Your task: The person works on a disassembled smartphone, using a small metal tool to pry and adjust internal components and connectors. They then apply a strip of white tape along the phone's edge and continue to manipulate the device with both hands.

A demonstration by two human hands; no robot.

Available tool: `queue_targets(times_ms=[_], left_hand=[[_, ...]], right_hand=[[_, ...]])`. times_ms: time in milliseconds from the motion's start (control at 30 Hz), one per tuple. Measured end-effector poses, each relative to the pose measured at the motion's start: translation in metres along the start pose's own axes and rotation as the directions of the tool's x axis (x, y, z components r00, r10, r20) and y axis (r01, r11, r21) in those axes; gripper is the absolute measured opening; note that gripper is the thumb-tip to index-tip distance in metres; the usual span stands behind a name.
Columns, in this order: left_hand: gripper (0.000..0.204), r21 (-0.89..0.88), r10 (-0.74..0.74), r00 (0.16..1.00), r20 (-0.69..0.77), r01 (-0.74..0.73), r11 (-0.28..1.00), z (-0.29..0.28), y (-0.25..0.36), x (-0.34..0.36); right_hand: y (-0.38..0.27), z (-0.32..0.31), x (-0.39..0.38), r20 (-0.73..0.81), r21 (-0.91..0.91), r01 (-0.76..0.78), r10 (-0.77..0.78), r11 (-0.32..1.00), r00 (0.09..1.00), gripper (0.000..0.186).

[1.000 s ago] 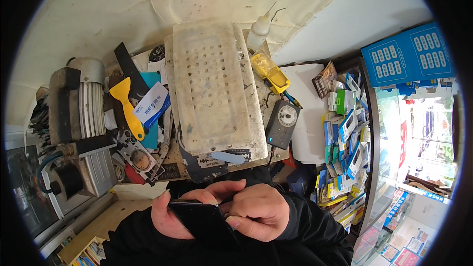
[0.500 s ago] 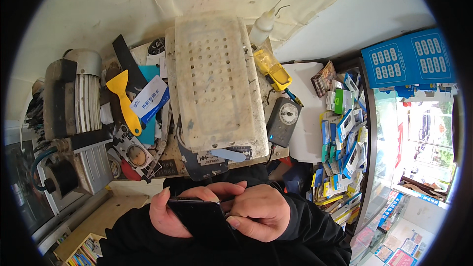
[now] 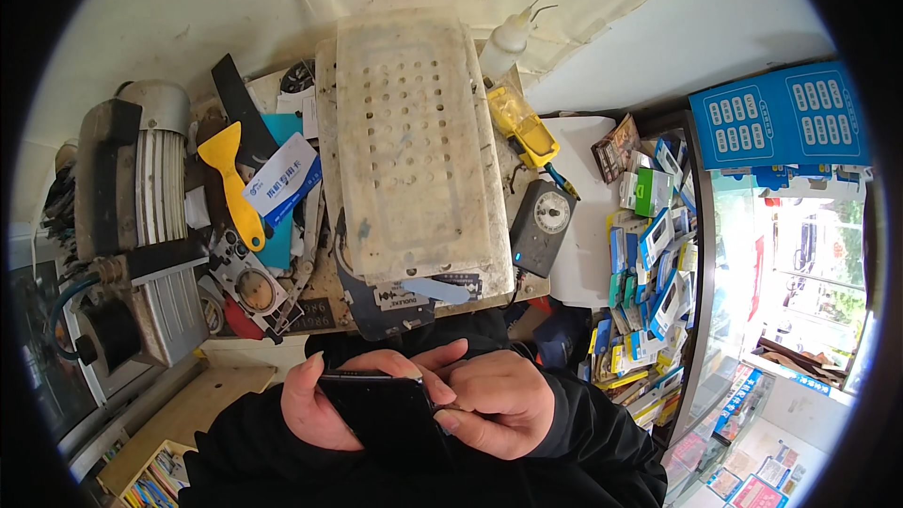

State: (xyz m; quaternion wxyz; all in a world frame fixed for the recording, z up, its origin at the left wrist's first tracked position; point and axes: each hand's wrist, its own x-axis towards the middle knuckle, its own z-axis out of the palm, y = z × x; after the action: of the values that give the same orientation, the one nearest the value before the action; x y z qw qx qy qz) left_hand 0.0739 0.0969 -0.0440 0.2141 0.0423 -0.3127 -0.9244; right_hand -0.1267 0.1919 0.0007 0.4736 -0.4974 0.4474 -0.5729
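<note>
A black smartphone (image 3: pixel 386 419) is held low in front of me, its dark glass tilted upward. My left hand (image 3: pixel 315 409) is closed around it, thumb along the near left side and fingers behind the top edge. At the phone's right edge, my right hand (image 3: pixel 503 400) has its thumb and forefinger pinched together. Whatever lies in that pinch is too small and too covered to make out. Left fingertips reach past the phone's top right corner, close to the right hand's fingers.
A stained perforated plastic board (image 3: pixel 414 150) covers the bench ahead. Left of it lie a yellow scraper (image 3: pixel 230 183), a card (image 3: pixel 282 179) and a motor-like machine (image 3: pixel 155 207). On the right are a black dial box (image 3: pixel 546 221), a squeeze bottle (image 3: pixel 508 47) and piled small packages (image 3: pixel 654 263).
Both hands and the phone keep nearly the same pose. The bench scene has shifted slightly in the picture with a small head movement.
</note>
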Motion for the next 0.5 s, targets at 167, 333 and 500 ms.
queue_targets(times_ms=[167,333,500], left_hand=[[0.074,-0.280,-0.123,0.992,0.024,0.125,0.952,-0.003,0.007,-0.001],[0.081,-0.324,-0.214,0.976,-0.039,0.190,0.927,0.002,0.016,0.004],[0.083,-0.328,-0.233,0.970,-0.069,0.198,0.924,0.008,0.018,0.007]], right_hand=[[0.001,0.000,-0.001,0.006,0.009,-0.011,0.010,1.000,1.000,0.024],[0.002,0.000,-0.002,0.017,0.023,-0.017,0.017,1.000,1.000,0.021],[0.002,0.000,-0.004,0.025,0.031,-0.012,0.011,0.999,1.000,0.020]])
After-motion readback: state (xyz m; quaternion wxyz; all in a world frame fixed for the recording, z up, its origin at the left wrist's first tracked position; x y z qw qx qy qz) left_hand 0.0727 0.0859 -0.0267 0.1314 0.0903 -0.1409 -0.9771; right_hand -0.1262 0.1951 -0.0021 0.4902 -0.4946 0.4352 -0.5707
